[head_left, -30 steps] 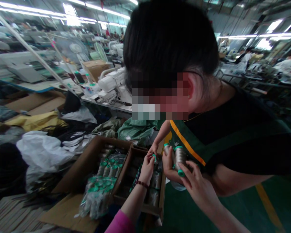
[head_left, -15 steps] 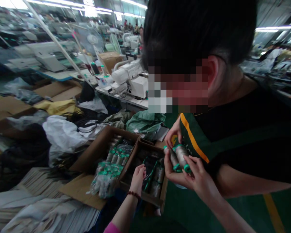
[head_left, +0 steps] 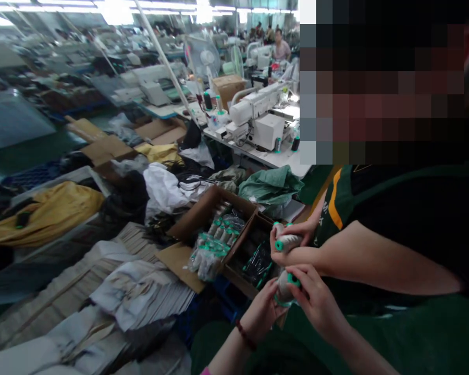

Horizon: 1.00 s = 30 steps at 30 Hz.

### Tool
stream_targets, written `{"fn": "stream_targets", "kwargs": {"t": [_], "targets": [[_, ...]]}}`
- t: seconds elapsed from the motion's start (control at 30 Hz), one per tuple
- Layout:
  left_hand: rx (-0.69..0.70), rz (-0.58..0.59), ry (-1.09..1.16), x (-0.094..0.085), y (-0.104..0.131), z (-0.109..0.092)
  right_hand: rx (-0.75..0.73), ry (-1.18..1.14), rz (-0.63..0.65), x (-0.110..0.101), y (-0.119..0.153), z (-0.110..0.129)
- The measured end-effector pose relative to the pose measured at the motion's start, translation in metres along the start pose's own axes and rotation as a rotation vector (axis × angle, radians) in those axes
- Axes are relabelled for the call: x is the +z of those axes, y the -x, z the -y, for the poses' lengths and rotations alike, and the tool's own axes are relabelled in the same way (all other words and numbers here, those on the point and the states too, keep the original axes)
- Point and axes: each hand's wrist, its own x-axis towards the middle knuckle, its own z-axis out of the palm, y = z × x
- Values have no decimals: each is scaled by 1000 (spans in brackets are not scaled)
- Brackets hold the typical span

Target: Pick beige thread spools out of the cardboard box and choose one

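Sewing machines and fabric piles are filling the workshop floor behind two open cardboard boxes of green-capped thread. Left hand and right hand are both gripping one pale thread spool, low, right of the boxes. Just above, a co-worker's hands are clasping another spool against a green-and-black shirt.

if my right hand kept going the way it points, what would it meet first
Probably the co-worker's forearm and the spools they clutch just above; your right hand points up past the spool it holds. Depth is unclear.
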Motion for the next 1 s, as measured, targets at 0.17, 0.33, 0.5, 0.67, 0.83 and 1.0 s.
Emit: {"fn": "stream_targets", "kwargs": {"t": [0.17, 0.33, 0.5, 0.67, 0.83, 1.0], "targets": [[-5, 57, -47, -56, 65, -5, 29, -263, 179, 48, -20, 28], [92, -89, -391, -103, 102, 7, 117, -463, 373, 116, -31, 36], [180, -249, -325, -129, 121, 13, 186, -504, 473, 173, -38, 36], [157, -407, -183, -162, 135, 14, 210, -523, 573, 214, -40, 43], [186, -524, -33, -184, 123, 10, 562, -848, 584, 247, -28, 40], [152, -459, 132, -154, 106, -33, 757, -1071, 460, 245, -52, 36]]}}
